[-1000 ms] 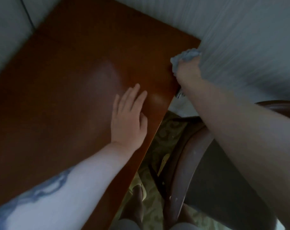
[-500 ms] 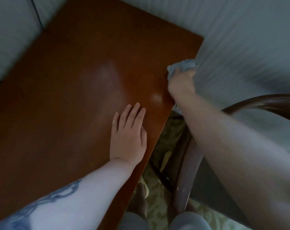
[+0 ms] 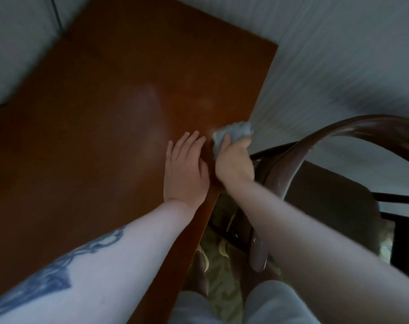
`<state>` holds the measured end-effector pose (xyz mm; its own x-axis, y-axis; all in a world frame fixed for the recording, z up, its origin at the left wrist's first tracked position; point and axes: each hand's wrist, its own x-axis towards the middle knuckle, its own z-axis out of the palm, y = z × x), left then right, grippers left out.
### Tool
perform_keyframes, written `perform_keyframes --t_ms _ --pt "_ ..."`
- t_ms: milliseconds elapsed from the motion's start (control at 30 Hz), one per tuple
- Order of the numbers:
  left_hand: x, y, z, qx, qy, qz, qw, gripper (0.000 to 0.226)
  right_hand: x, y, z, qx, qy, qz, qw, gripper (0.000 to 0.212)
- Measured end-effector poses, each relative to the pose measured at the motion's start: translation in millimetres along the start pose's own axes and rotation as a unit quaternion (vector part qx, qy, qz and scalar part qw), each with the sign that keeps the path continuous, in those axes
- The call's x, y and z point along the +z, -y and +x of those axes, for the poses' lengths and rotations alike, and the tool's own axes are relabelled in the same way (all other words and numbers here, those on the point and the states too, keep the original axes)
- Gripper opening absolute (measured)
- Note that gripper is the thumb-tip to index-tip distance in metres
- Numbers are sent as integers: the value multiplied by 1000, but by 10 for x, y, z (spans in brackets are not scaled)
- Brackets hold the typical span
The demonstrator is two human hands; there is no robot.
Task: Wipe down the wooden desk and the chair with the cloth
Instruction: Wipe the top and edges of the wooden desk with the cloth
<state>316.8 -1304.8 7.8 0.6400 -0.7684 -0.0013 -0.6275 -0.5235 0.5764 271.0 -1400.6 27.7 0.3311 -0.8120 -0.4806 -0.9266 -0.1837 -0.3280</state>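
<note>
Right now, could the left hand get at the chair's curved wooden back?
Probably not directly: the left hand lies flat on the desk, and the right hand gripping the cloth sits between it and the chair.

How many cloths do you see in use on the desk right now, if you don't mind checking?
1. The cloth is bunched under the right hand at the desk's right edge, beside the flat left hand. Part of it is hidden by the fingers.

Dim light, blurred frame. Pale grey wall (image 3: pixel 339 54) with fine striped texture fills upper right. Second pale wall panel (image 3: pixel 19 36) meets it at upper left. Below striped wall, patterned greenish floor covering (image 3: pixel 220 272) with cream motifs.
</note>
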Motion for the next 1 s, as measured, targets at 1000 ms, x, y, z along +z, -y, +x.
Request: perform_keyframes --t_ms 1000 --pt "-284 436 -1203 61 42 165 984 50 330 -233 -699 67 16 262 963 45"
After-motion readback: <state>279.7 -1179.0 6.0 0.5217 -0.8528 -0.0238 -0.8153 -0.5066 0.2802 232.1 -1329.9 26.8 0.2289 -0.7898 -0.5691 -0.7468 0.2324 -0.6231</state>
